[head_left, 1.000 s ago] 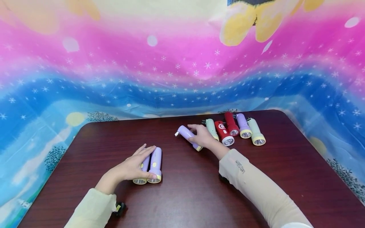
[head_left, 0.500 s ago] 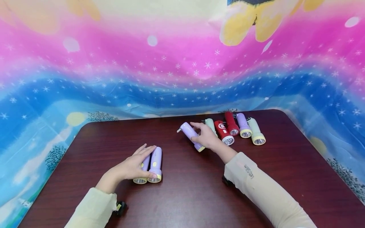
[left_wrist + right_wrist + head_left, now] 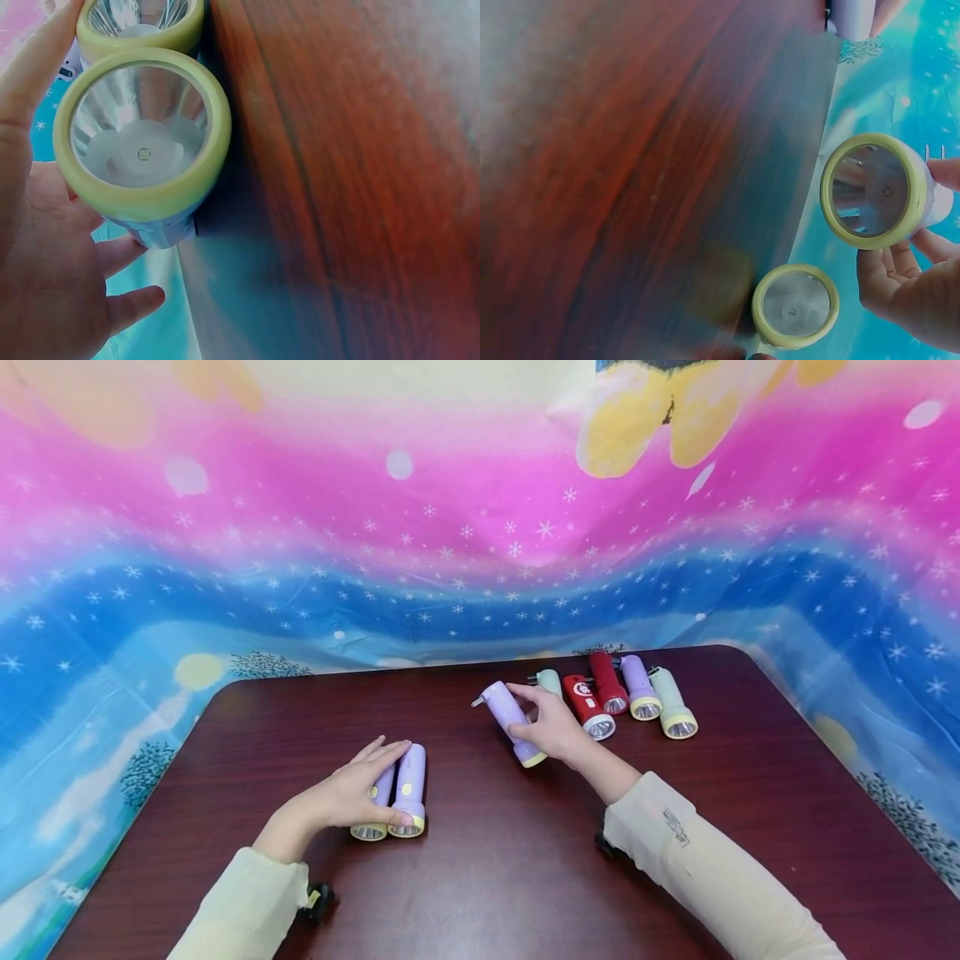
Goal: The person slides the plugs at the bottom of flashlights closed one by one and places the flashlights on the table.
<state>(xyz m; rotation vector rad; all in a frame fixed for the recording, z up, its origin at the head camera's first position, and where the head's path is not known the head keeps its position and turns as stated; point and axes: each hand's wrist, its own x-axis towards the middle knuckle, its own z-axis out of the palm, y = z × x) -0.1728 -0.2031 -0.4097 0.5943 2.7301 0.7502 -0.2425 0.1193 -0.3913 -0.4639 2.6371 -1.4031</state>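
Note:
In the head view my left hand rests across two lavender flashlights lying side by side. Its thumb touches the head of the right lavender flashlight, and straight fingers reach over the tail ends. The left lavender flashlight faces the left wrist camera with its yellow rim and clear lens. My right hand grips a third lavender flashlight between thumb and fingers. Its yellow-rimmed head tilts down to the right, and metal plug prongs stick out at its tail.
Beside the right hand, a pale green flashlight is partly hidden. Further right lie two red flashlights, a lavender flashlight and another pale green flashlight. A patterned cloth hangs behind the dark wooden table.
My right hand has moved a little to the right and nearer with the lavender flashlight, which now stands more steeply. The left hand has stayed on its two flashlights.

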